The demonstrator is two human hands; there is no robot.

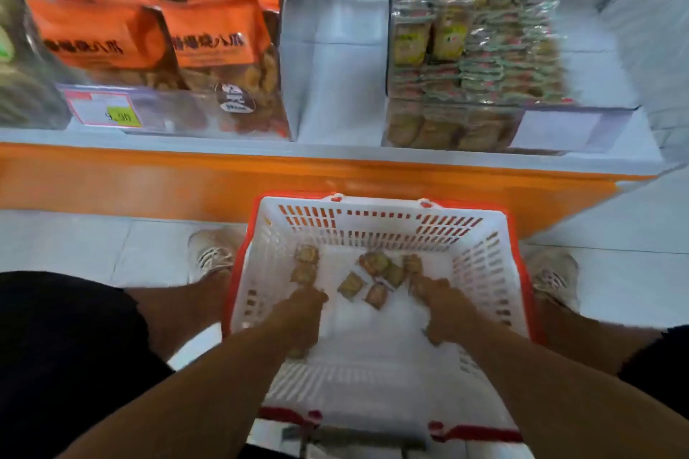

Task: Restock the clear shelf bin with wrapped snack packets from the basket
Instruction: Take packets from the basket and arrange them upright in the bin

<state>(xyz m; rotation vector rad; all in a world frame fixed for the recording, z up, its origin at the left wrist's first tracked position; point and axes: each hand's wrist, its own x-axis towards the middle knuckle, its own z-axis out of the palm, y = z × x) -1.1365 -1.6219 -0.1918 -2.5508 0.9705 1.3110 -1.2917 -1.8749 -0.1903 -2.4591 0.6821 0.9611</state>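
both hands reach down into a white slotted plastic basket with a red rim (481,235) that sits on the pale tiled floor (93,246) between the person's feet. the left hand (300,320) has its fingers curled, with what looks like a small brown wrapped snack packet (297,352) tucked under the palm. the right hand (443,309) stretches its fingers toward the loose packets; whether it pinches one i cannot tell, the picture is blurred. more small brown wrapped snack packets (373,278) lie scattered on the basket's floor, just ahead of the fingertips. above, on the white shelf with an orange front edge (149,175), the clear plastic shelf bin (578,123) holds stacked packets, beside large orange-labelled bags of snacks (216,33) to the left.
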